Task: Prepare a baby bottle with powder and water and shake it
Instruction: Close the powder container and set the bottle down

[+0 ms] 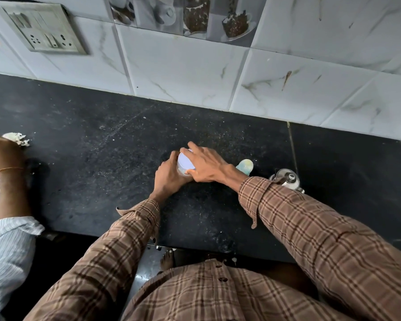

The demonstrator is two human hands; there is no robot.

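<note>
A black stone counter point(102, 158) is running across the view beneath a wall of white marbled tiles point(183, 72), with a switch-and-socket plate point(44, 31) sitting at about 11 o'clock on the wall. At 9 o'clock a second person's arm point(7, 172), in a striped sleeve point(7, 251), is reaching onto the counter beside crumpled white scraps point(15, 137); what that hand is doing cannot be told.

At the centre, a small round jar point(185, 164) with a pale lid is standing on the counter. The left hand point(169, 177) is curling round the jar's side from 7 o'clock, gripping it. The right hand point(206, 165) is lying over the lid from 3 o'clock, its fingers spreading across the top and bending over the far rim, gripping the lid. Both hands are hiding most of the jar wall, so its contents cannot be told.

Just beyond the right wrist, at 3 o'clock from the jar, a pale blue-green baby bottle point(245, 166) is partly showing behind the plaid sleeve point(310, 228). Farther along at 3 o'clock, a shiny metal vessel point(287, 178) is standing, its lower part being covered by the same sleeve; its inside is not visible.
</note>
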